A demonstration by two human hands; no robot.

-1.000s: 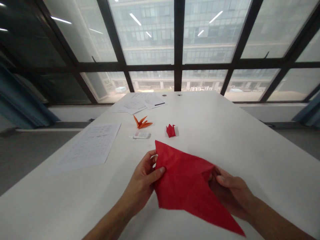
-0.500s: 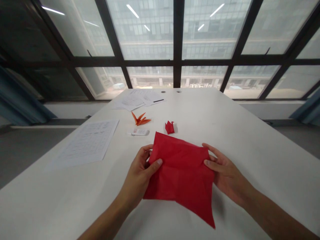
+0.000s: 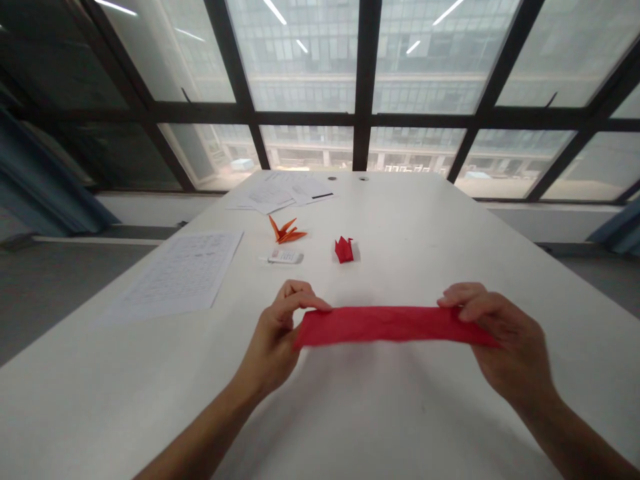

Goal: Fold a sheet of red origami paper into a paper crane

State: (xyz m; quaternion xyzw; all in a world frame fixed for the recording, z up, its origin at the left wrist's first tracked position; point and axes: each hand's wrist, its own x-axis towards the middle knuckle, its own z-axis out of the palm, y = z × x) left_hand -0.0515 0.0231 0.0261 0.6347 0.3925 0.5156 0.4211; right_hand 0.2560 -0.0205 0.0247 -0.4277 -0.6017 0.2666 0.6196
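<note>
A sheet of red paper [image 3: 385, 325] stretches between my two hands, held above the table and seen as a narrow strip. My left hand [image 3: 283, 333] pinches its left end, with the fingers along the upper edge. At the other end my right hand [image 3: 510, 340] grips the paper, its fingers over the top. Beyond the sheet stands a small red paper crane [image 3: 344, 249]. To the left of that lies an orange folded paper crane [image 3: 286, 230] with pointed tips. Just in front of the orange one is a small white tube [image 3: 285, 257] with printing on it.
The white table [image 3: 400, 413] runs away toward large dark-framed windows. A printed sheet [image 3: 183, 273] lies at the left side, and several overlapping papers [image 3: 273, 193] lie at the far left end. Two round holes are near the far edge.
The red paper has gone from a broad sheet facing me to a narrow strip. My right hand has moved right and now has its fingers over the top edge.
</note>
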